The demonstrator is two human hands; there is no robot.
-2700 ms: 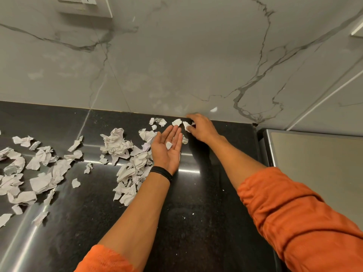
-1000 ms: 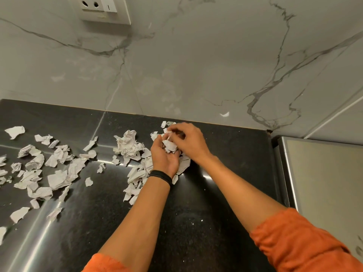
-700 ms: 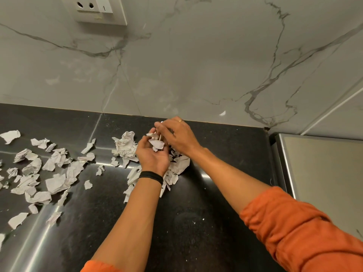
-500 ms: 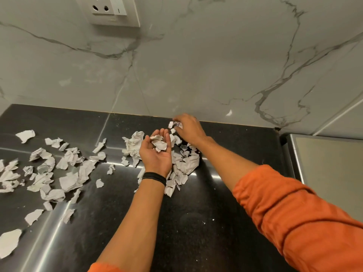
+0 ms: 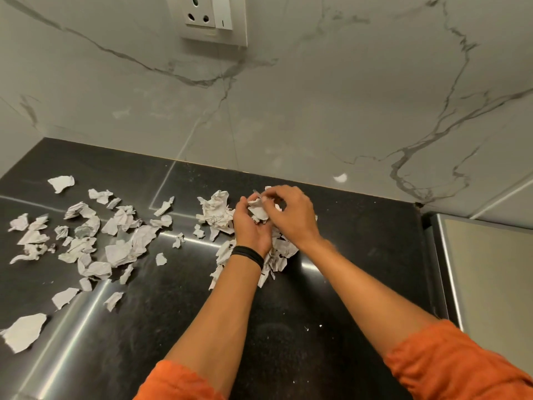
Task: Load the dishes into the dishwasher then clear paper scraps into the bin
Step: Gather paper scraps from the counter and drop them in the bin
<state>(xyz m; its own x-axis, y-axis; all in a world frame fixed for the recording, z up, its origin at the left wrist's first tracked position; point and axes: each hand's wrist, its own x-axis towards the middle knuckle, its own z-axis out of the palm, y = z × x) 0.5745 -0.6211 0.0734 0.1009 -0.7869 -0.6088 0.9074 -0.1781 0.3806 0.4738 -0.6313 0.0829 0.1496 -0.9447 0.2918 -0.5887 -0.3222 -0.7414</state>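
Observation:
White torn paper scraps lie on the black countertop [image 5: 331, 284]. My left hand [image 5: 249, 226], palm up with a black wristband, cups a small bunch of scraps [image 5: 258, 210] in its curled fingers. My right hand [image 5: 291, 215] hovers over that palm and pinches a small scrap at its fingertips. A heap of scraps [image 5: 281, 252] lies under both hands, with a crumpled wad [image 5: 215, 212] just to the left. Many more scraps [image 5: 115, 243] are strewn across the left part of the counter. No bin or dishwasher is in view.
A marble-patterned wall [image 5: 288, 111] rises right behind the counter, carrying a socket and switch plate [image 5: 213, 18]. A steel-coloured appliance top [image 5: 490, 284] adjoins the counter on the right. A large loose scrap [image 5: 24, 332] lies near the left front.
My right hand came back from the wall edge with a scrap and now sits over my left palm. The left hand's fingers have curled more around its scraps.

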